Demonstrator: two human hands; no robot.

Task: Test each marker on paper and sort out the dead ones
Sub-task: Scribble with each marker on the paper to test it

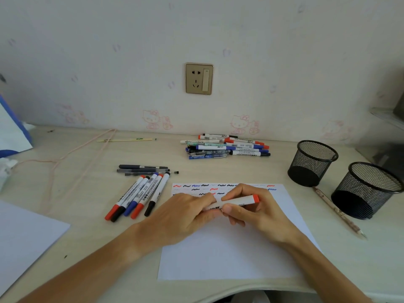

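Over the scribbled sheet of paper [229, 243] at the tabletop's [87, 154] centre, both hands hold a red-ended marker [237, 201] level: left hand [185, 212] grip pinches its left end, right hand [251, 206] grip curls around its barrel. Tested markers [135, 196] lie at nine o'clock, the untested pile [225, 146] at twelve, two mesh cups [341, 178] at three.

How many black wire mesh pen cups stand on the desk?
2. One black wire mesh pen cup stands right of the marker pile; the other black mesh cup stands nearer, further right. None seems hidden.
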